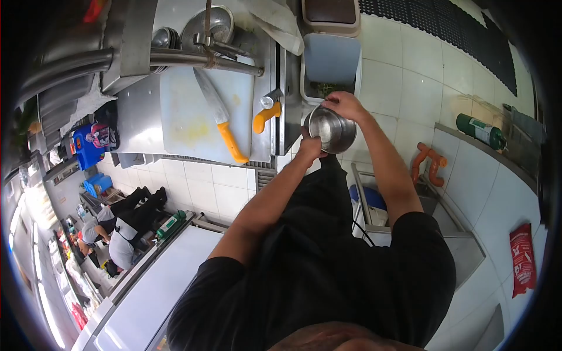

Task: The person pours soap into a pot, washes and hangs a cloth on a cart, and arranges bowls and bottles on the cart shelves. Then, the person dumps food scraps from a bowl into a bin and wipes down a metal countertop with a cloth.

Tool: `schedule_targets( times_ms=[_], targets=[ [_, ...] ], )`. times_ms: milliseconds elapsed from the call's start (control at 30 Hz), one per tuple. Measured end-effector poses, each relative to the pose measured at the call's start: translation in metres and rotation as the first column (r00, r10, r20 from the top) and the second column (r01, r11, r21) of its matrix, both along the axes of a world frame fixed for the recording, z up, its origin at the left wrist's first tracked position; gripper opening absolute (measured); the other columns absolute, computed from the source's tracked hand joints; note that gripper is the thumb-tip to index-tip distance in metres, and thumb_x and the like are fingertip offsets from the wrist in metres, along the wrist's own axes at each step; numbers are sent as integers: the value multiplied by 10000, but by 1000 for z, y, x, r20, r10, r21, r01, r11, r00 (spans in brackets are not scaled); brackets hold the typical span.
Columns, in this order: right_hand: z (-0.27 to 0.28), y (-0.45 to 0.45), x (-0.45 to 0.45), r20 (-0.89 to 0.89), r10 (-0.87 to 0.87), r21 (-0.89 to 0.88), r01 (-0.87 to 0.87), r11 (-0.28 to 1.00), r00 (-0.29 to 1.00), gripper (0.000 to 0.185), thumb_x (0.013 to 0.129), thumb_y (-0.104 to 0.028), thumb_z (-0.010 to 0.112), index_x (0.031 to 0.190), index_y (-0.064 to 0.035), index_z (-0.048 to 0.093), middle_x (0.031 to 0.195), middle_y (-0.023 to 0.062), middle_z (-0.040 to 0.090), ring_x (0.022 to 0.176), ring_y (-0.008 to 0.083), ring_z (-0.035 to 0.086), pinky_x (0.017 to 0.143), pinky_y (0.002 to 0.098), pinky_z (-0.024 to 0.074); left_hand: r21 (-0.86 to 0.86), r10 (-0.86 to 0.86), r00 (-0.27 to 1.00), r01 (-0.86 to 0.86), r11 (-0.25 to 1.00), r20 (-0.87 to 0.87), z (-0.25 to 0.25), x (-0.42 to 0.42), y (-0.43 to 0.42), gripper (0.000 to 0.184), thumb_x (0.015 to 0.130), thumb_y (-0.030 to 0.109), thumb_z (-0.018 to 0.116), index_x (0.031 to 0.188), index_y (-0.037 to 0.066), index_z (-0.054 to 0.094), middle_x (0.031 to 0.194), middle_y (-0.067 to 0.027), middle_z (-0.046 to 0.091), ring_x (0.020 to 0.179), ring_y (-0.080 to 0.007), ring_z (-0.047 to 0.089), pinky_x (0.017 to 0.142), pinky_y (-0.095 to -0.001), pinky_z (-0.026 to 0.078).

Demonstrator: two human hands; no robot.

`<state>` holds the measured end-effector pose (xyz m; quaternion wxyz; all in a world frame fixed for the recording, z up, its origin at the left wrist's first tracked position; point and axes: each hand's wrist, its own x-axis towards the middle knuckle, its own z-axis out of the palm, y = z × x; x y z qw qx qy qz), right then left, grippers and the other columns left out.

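A round stainless steel bowl [335,131] is held between both hands, close to the near end of an open plastic bin [332,55]. My left hand [311,144] grips the left rim, thumb over the edge. On the far rim, my right hand [345,106] has its fingers closed. Light falls on the bowl's inside, where I make out no food. Some green scraps [328,89] show in the bin just beyond the bowl. To the left, a large knife with a yellow handle [233,143] lies on a white cutting board [175,99] with yellowish stains.
Beside the board are a yellow-handled tool [267,117] and a small metal cup [270,99]. A metal rail [205,60] crosses above the counter. More metal bowls [213,26] stand behind it. Orange pipe [429,164] and a green bottle [481,132] are at right. Co-workers [120,240] are at far left.
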<state>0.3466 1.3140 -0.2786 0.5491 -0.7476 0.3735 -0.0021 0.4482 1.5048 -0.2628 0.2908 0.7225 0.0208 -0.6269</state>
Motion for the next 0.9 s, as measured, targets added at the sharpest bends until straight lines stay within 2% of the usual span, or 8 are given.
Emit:
schedule_targets(
  times_ms=[133,233,367,467,567,600,733,900],
  targets=[
    [-20,7,12,176,-205,243,159,957,963,240,899,-255,746,1032,-56,745,964,101,753,858,202,697,790,320,539,-12,-62,998,62,998,-7,7,1,0,824,967,95,458,1597,136,-72,1444,-263,463,1131,-382,644,747,-452,663],
    [-47,2,25,99,-380,247,347,905,920,218,900,-254,735,1002,-62,748,933,73,748,814,161,668,766,312,523,53,-70,993,76,996,-99,6,0,4,765,959,110,470,1585,123,30,1429,-247,476,1119,-388,648,755,-460,662],
    [-110,-19,33,-250,-409,-219,360,907,878,218,898,-234,662,1002,-68,754,944,128,754,907,297,721,864,425,556,-47,-169,952,163,986,-257,-23,5,48,634,950,125,478,1517,87,197,1401,-215,493,1102,-392,654,766,-498,657],
    [-221,-20,34,-455,-255,-512,-16,859,854,275,874,-246,630,1045,-70,756,1056,197,734,1015,394,692,930,476,538,-24,-191,952,191,981,-240,15,-1,61,540,980,138,496,1487,73,322,1389,-207,514,1129,-389,651,845,-533,639],
    [-152,-12,27,-346,-327,-381,186,905,880,318,871,-231,622,1117,-68,740,1126,218,710,1050,420,670,950,472,532,-56,-202,941,195,979,-271,6,3,88,543,979,138,499,1485,51,320,1373,-209,521,1108,-394,656,850,-514,641],
    [-134,-14,20,-474,-88,-220,-22,975,876,346,886,-247,636,1171,-71,722,1144,206,709,1085,404,663,950,461,531,-70,-207,950,196,978,-234,19,1,92,520,976,156,495,1457,8,363,1346,-231,532,1091,-406,659,846,-510,643],
    [-65,63,-44,-112,-522,-259,483,837,845,355,933,-322,606,1133,-47,710,1140,184,722,1090,382,671,974,455,525,-46,-292,935,288,956,-203,23,10,124,518,977,229,504,1386,-82,442,1272,-270,575,991,-419,692,810,-526,642],
    [21,228,-158,125,-697,-416,675,609,706,301,955,-320,629,1036,-37,693,986,160,727,912,347,690,824,410,554,-212,-426,876,382,900,-227,-5,23,187,442,997,209,450,1288,-124,471,1166,-286,610,951,-409,696,855,-511,630]
  ],
)
